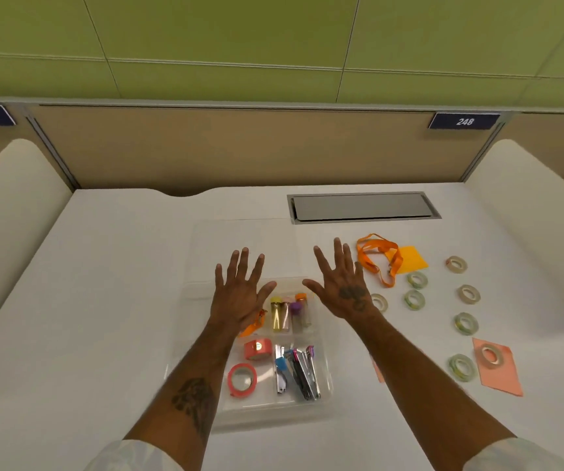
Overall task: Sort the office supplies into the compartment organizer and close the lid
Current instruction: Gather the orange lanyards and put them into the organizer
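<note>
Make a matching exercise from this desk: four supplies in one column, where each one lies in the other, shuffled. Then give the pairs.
1. staplers
2. yellow note
3. pink tape rolls
4. pink paper

A. under a tape roll, on the table's right side
B. organizer's near left compartment
C. organizer's near right compartment
D. on the table, partly under an orange lanyard

Pairs: 1-C, 2-D, 3-B, 4-A.

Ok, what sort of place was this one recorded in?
Likely an open-plan office or study-hall workstation: a white desk walled by a tan partition, a number plate reading 248 on it, and a metal cable hatch set into the desktop.
</note>
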Demonstrator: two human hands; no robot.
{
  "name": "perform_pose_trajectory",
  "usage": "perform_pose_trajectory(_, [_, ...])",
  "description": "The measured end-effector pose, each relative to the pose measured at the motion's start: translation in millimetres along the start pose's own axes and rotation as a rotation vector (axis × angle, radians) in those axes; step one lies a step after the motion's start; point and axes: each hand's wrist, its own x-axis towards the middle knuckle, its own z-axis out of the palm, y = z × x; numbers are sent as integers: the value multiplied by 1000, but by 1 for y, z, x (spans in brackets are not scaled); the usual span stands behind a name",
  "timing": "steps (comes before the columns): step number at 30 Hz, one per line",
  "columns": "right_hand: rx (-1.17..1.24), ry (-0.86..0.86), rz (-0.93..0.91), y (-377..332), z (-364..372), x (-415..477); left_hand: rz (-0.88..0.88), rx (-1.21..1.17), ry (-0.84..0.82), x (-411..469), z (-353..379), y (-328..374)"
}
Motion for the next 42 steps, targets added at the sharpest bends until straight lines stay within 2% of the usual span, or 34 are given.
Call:
perform_pose_trajectory(10, [3,-38,181,143,11,1,141,-25,-49,77,14,129])
perform_pose_trajectory(16, [29,65,178,207,25,21,114,-188,-152,119,31,196])
perform_pose_trajectory(19, [39,-23,191,227,33,37,39,-275,-204,139,40,221])
perform_pose_trajectory(26, [88,-47,277,245,38,82,-253,-440,-288,175,57,256])
perform_pose_trajectory(32, [146,-156,331,243,42,100,-301,-398,-250,184,58,268])
perform_pose_trajectory(35, [260,-182,385,239,35,104,-320,-473,-229,184,53,266])
perform_pose_trajectory(39, [392,-68,456,235,12,102,-417,-812,-114,178,37,253])
perform_pose_trajectory(42, [770,12,531,233,-13,99,-490,-1038,-31,171,17,239])
